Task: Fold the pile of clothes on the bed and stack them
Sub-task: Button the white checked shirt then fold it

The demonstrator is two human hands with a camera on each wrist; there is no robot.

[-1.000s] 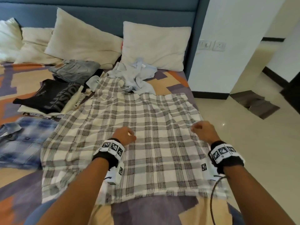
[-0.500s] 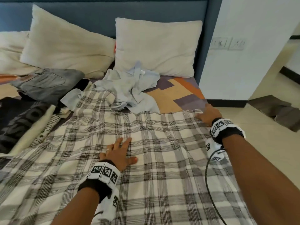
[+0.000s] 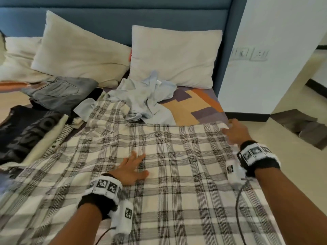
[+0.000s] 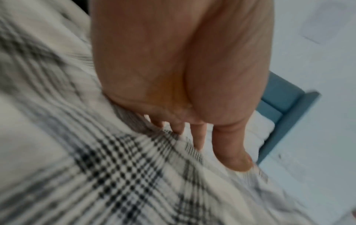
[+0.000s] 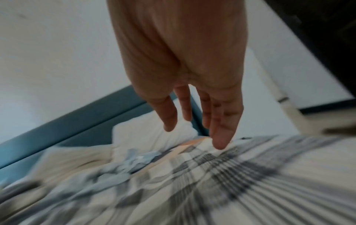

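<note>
A large white and grey plaid cloth (image 3: 177, 174) lies spread flat over the bed. My left hand (image 3: 131, 167) presses on its middle with straight, spread fingers (image 4: 198, 137). My right hand (image 3: 233, 131) reaches to the cloth's far right corner at the bed edge, its fingers (image 5: 221, 134) straight and touching the fabric (image 5: 231, 175). A crumpled light blue shirt (image 3: 141, 98) lies past the cloth's far edge. Folded clothes sit at the left: grey jeans (image 3: 58, 92) and a black printed T-shirt (image 3: 26, 131) on cream items.
White pillows (image 3: 173, 55) lean on the blue headboard (image 3: 123, 15). The patterned bedsheet (image 3: 198, 106) shows at the far right. The bed's right edge drops to a tiled floor (image 3: 292, 183) with a dark mat (image 3: 300, 128). A white wall (image 3: 265, 41) stands close by.
My right hand has moved forward and right to the cloth's far corner. My left hand went from loosely curled to flat on the cloth. The view has moved closer to the headboard.
</note>
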